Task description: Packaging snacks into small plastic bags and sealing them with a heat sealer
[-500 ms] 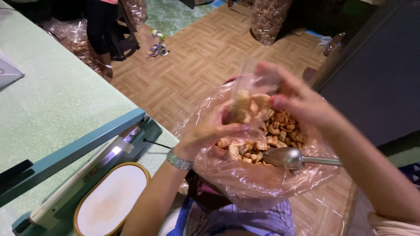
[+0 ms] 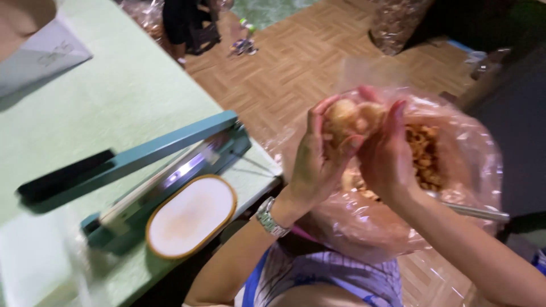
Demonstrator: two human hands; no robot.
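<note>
Above a big clear bag of snacks (image 2: 424,153), left hand (image 2: 318,162) and right hand (image 2: 384,156) grasping a small filled bag (image 2: 352,116)

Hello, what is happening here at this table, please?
A person holds a small clear bag of light brown snack pieces between both hands, the left hand and right hand cupped around it. Below them sits a large clear plastic bag of the same snacks, with a metal spoon handle sticking out. A teal heat sealer and an oval white dish rest on the green table.
</note>
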